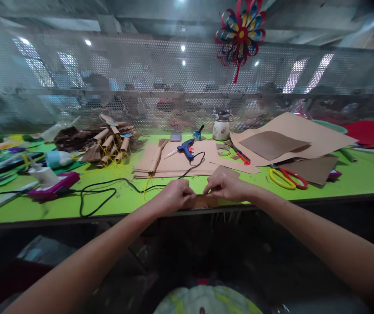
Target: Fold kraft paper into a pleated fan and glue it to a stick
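Observation:
A small piece of brown paper point(204, 201) lies at the front edge of the green table, between my two hands. My left hand point(175, 196) pinches its left part, fingers closed. On the right part, my right hand point(225, 185) has its thumb and fingers pressed together. Just beyond them is a stack of brown paper sheets point(203, 163). On the stack rest a blue glue gun point(186, 149) and a rolled paper piece with a fringed end point(157, 158) and yellow string.
Yellow and red scissors point(288, 178) and large brown sheets point(288, 135) lie to the right. A white jar point(221, 126) stands behind. Left are a bundle of paper rolls point(111, 144), a purple power strip point(54, 186) and a black cable point(100, 189) along the table point(124, 205).

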{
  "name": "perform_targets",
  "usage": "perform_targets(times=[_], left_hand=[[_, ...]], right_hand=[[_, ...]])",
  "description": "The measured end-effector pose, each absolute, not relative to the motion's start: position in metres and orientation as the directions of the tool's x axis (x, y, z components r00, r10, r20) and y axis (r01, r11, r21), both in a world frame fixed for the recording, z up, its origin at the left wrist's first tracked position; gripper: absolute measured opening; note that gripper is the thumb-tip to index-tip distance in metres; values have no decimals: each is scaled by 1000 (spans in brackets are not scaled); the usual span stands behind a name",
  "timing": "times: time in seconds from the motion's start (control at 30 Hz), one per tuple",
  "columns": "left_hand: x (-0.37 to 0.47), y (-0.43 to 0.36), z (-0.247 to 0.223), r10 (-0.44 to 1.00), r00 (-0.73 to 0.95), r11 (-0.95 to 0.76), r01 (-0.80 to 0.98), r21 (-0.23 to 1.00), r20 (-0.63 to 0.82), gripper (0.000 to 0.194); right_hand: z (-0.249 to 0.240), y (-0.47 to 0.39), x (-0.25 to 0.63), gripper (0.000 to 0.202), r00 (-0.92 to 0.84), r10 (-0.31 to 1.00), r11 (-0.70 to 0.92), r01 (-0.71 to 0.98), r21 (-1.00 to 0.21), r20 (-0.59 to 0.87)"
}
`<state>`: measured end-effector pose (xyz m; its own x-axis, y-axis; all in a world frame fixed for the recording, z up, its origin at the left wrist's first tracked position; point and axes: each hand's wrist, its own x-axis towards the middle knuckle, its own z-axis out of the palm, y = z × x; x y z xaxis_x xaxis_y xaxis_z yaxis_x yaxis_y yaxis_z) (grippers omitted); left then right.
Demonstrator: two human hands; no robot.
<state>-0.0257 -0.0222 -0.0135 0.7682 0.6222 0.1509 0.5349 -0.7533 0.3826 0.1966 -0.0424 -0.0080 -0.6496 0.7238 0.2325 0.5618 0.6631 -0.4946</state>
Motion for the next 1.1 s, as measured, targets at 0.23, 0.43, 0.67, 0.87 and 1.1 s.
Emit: perform_targets(times=[0.23,0.43,0.67,0.87,1.1], left_hand=[[-28,-21,-22,615,765,-777,547,313,189,30],[-25,-21,-21,616,759,-772,528,354,212,27],[-25,-20,-20,614,767,-760,513,399,186,31],[-23,-19,-27,586,781,-789,490,371,214,33],[-25,-23,-24,567,797,-803,477,357,208,32]], right_hand=[[-10,-36,188,13,-655,725,660,574,-485,211],[-16,-35,179,14,-636,730,660,558,-503,251],[-20,-37,182,10,-622,733,664,566,-488,277],[-24,-38,187,9,-619,741,653,578,-488,258],[-21,-37,194,10,-596,793,552,617,-561,126]])
